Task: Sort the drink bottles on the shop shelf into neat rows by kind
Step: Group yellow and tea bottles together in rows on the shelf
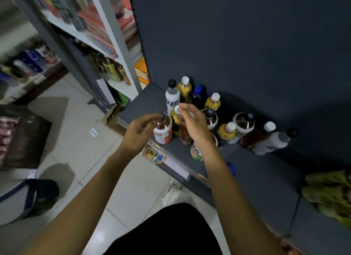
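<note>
Both hands over shelf (256,171) | left hand (139,132) grips red-label bottle (163,131) cap | right hand (191,121) loosely curled, empty

Both hands, left hand (139,132) and right hand (191,121), over mixed drink bottles (212,102) on a dark grey shelf (266,178).

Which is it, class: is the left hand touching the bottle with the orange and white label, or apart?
Touching. The head view shows the left hand with fingertips on the cap of the orange and white labelled bottle.

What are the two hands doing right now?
Left hand: fingertips pinch the dark cap of the orange-labelled tea bottle.
Right hand: fingers loosely curled, holding nothing.
</note>
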### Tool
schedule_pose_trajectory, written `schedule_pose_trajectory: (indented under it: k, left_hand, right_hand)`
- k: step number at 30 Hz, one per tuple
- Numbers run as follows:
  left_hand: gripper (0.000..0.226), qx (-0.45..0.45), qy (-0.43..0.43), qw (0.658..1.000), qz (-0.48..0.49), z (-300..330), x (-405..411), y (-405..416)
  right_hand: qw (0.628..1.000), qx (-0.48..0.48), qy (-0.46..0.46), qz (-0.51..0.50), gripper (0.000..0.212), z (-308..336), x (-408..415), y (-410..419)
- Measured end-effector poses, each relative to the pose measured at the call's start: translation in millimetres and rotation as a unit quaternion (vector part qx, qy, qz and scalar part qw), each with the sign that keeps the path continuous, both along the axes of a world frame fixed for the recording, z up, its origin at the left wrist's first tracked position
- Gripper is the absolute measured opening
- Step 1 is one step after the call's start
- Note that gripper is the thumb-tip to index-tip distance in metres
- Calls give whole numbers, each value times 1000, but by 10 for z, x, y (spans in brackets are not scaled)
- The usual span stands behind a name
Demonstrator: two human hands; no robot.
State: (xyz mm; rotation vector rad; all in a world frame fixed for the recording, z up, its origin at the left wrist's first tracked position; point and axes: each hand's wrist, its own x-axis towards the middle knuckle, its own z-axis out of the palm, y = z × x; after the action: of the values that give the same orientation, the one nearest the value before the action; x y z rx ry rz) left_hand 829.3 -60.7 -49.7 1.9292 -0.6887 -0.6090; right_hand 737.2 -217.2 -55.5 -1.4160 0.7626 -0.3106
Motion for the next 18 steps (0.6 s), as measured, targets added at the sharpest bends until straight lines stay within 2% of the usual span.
schedule_pose_trajectory:
  k: [6,11,13,15,18]
  left_hand:
    - [38,57,-25,998,-14,-1,471,-351]
    - [29,63,-40,995,-62,-123,757,-710]
    - [31,59,-42,994,-80,-162,865,-856]
    - [31,68,-55,992,-88,-204,990,-1004]
    - [31,64,-73,989,-110,-281,1223,-1284]
  right_hand:
    - [999,-25,27,-7,25,-150,428,-364]
    - [986,-103,125,30,31,-348,495,-582]
    - [954,-216,187,87,36,-393,518,-633]
    - [893,-340,255,151,42,-381,568,-659]
    - [840,-366,343,208,50,-354,683,-647]
